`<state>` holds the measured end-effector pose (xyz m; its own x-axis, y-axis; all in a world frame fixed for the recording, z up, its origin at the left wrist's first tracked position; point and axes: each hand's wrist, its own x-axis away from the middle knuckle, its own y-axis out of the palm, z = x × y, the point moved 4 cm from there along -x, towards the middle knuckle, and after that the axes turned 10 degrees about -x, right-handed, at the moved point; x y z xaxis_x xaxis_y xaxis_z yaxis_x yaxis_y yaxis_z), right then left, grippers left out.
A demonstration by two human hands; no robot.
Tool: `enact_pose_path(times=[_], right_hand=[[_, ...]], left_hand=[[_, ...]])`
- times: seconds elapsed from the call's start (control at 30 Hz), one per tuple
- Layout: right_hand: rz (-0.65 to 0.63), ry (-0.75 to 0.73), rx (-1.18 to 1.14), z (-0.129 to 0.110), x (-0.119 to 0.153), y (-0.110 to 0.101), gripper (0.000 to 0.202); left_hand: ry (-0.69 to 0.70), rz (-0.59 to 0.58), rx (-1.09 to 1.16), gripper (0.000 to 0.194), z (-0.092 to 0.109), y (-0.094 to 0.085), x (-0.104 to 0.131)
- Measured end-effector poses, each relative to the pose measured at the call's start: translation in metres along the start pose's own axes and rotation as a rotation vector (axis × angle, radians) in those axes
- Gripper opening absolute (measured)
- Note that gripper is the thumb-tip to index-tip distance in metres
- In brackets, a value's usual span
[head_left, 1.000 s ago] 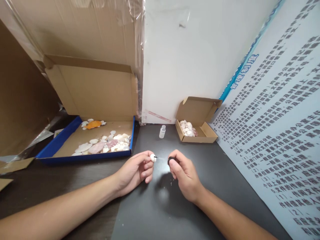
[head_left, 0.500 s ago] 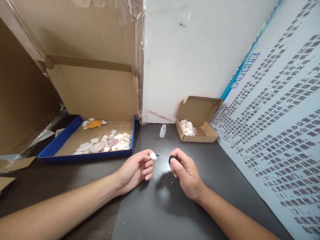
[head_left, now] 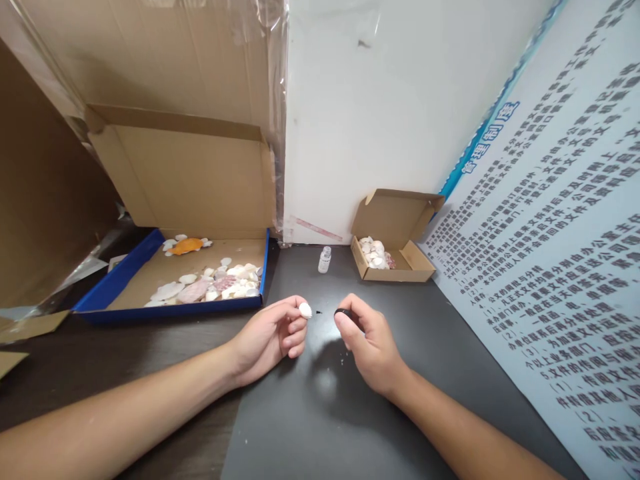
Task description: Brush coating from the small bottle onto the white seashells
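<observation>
Brown cardboard (head_left: 45, 180) walls off the far left of my view, and beside it a blue-edged tray (head_left: 117, 277) sits on the dark bench (head_left: 145, 350), its lid standing up behind. Inside I can see an orange piece (head_left: 186, 247) ringed by pale shells, with a loose heap of shells (head_left: 215, 287) along the front. Just nearer than the tray's right corner is the left hand (head_left: 275, 333), fingers curled, thumb and forefinger pinching a small white shell (head_left: 305, 311) over the grey surface (head_left: 300, 427). Right of that shell, just apart from it, I make out a tiny black tip (head_left: 319, 312); whatever joins it to anything is too faint to tell. Behind the gap between the hands stands a small bottle (head_left: 324, 261). The right hand (head_left: 370, 343) is closed, gripping a black cap (head_left: 342, 312) between thumb and fingers. Beyond it, an open carton (head_left: 397, 274) holds more white shells (head_left: 373, 253), and a printed panel (head_left: 540, 233) hems in the right side.
</observation>
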<state>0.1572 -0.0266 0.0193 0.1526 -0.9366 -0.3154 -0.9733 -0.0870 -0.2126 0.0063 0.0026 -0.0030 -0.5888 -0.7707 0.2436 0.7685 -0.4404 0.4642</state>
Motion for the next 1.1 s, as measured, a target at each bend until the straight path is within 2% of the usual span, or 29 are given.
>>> enact_pose_path(times=[0.1, 0.23, 0.4, 0.53, 0.67, 0.83, 0.97, 1.1], right_hand=[[-0.078, 0.004, -0.021, -0.0001, -0.0004, 0.0030, 0.021], [0.007, 0.018, 0.051, 0.0011, 0.0000, -0.0001, 0.025], [-0.054, 0.013, 0.006, -0.0003, 0.0004, 0.0018, 0.022], [0.048, 0.007, 0.084, -0.0016, -0.0018, -0.0042, 0.027], [-0.040, 0.009, 0.012, -0.0006, -0.0018, -0.0003, 0.022], [0.045, -0.025, 0.064, -0.0024, -0.0006, -0.0028, 0.027], [-0.014, -0.029, 0.049, -0.0028, 0.0001, -0.0004, 0.023], [0.044, -0.009, 0.116, -0.0021, -0.0013, -0.0034, 0.028]], left_hand=[[-0.002, -0.003, 0.001, 0.012, 0.0000, 0.0004, 0.0003], [-0.003, -0.010, -0.007, 0.011, -0.0004, -0.0003, -0.0001], [0.008, -0.004, -0.010, 0.012, 0.0000, -0.0009, -0.0002], [0.010, -0.003, -0.019, 0.010, 0.0000, -0.0003, 0.0003], [0.011, -0.006, -0.017, 0.010, -0.0004, -0.0001, 0.0003], [0.012, 0.002, -0.024, 0.009, -0.0005, -0.0006, 0.0000], [0.011, 0.003, -0.025, 0.008, -0.0002, 0.0003, 0.0003], [0.008, 0.007, -0.035, 0.008, -0.0001, 0.0009, 0.0005]])
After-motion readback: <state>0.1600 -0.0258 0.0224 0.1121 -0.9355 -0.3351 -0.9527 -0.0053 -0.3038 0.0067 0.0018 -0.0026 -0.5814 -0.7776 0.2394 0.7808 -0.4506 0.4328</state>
